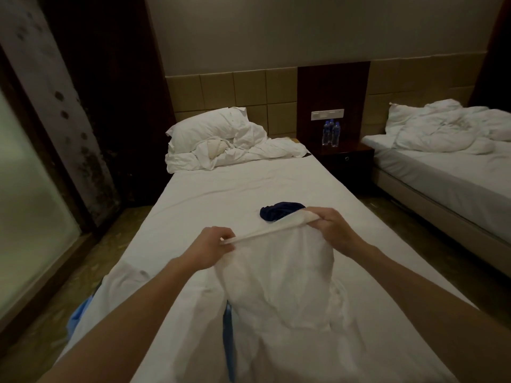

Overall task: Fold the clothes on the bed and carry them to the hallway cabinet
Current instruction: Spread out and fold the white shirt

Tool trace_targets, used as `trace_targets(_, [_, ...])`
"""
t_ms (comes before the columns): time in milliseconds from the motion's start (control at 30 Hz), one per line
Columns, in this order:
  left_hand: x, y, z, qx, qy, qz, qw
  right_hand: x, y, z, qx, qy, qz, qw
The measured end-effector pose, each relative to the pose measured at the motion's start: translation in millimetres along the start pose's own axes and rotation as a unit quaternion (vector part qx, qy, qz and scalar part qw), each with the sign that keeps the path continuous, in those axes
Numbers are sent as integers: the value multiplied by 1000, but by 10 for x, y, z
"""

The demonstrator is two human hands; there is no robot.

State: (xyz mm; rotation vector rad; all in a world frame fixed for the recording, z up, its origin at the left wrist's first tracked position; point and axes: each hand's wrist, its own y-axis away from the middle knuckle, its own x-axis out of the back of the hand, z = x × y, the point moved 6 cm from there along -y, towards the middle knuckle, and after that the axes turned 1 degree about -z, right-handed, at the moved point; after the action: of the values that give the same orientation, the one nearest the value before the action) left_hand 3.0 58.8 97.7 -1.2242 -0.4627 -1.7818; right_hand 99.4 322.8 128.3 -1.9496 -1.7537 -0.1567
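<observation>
1. Held up over the near half of the bed [210, 189]: a white garment [279, 275], thin, crumpled and softly creased, with a rolled or hemmed top edge stretched taut.
2. Pinched at the left end of that edge by the left hand [213, 248], fingers curled round the cloth; pinched at the right end by the right hand [330, 226], thumb and fingers closed on the fabric. Neither grip spread.
3. Top edge slanting, lower at the left, higher and farther at the right.
4. Long axis running near to far along the bed, the body of the garment hanging down from the held edge toward the near end, where the lower part lies bunched on the sheet.
5. Seen beneath the garment at the near left: a blue strip [228, 327] and a patch of light blue cloth [78, 313] at the bed's edge; cannot tell what these belong to.
6. Just beyond the right hand, lying on the sheet: a dark navy garment [276, 211], crumpled in a small heap.
7. At the far end: a white pillow [210, 125] and rumpled duvet [235, 153].
8. To the far right: a dark nightstand [345, 156] with water bottles [331, 133], then a second bed [442, 167] with tangled white bedding.
</observation>
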Motion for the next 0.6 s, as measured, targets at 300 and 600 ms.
trace_targets(300, [451, 177, 154, 21, 225, 73, 971, 594, 99, -205, -55, -55, 179, 981])
trace_targets(600, [912, 461, 688, -24, 325, 218, 920, 749, 375, -746, 25, 17, 152, 988])
